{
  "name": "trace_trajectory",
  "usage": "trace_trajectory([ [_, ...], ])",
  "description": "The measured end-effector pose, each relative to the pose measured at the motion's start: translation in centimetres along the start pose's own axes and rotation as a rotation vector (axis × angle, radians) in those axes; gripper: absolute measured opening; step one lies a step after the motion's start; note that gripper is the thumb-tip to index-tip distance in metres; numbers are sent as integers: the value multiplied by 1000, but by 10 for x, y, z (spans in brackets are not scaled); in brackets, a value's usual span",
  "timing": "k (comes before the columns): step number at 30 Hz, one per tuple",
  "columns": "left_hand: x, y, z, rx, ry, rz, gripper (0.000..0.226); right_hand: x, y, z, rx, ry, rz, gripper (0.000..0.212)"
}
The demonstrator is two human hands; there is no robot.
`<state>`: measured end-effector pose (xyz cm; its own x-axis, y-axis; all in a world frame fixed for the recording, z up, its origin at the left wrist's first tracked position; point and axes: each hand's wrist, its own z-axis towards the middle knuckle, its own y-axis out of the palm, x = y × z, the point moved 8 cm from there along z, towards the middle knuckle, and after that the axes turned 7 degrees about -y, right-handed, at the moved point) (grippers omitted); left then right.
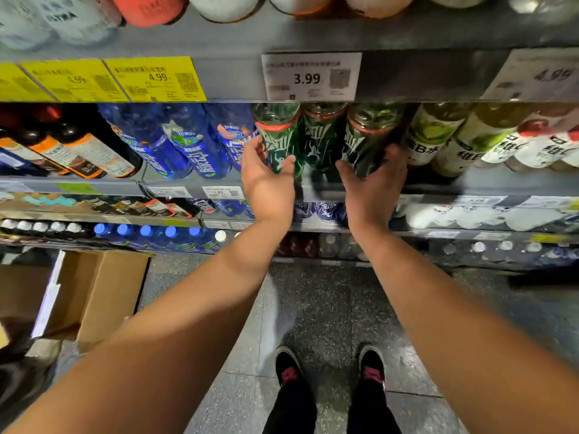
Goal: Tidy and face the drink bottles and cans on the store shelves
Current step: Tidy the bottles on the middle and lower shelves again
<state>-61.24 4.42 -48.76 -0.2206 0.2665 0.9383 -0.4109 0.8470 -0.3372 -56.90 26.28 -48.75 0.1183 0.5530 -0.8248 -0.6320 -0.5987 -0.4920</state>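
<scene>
Black shoes with pink laces (329, 375) stand on a speckled grey floor (313, 308), seen from above by a head-worn camera. An open cardboard box (103, 292) sits on the floor to the left. Two bare forearms reach forward to a store shelf (194, 183) at about chest height. The left hand (266, 180) cups the leftmost of three dark green bottles (322, 136), thumb on one side and fingers curled round the other. The right hand (372, 183) grips the rightmost green bottle, which tilts slightly. The middle green bottle stands between them, untouched. Left of the green bottles are blue bottles (188, 145), then brown ones (78, 151). To the right are pale yellow-green bottles (438, 136). Above, on the next shelf edge, a white price tag (310, 76) reads 3.99, with yellow price tags (125, 79) to its left.
</scene>
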Motion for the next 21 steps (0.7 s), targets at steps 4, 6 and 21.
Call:
trace_trajectory([
  [4,-4,0,-2,55,-16,-37,63,-1,-1,7,-20,-28,-47,78],
  [6,-5,0,-2,63,-26,-47,64,0,-2,9,-14,-33,-21,74],
  [21,3,-2,-4,62,56,-10,56,-4,6,17,-75,2,-51,97],
])
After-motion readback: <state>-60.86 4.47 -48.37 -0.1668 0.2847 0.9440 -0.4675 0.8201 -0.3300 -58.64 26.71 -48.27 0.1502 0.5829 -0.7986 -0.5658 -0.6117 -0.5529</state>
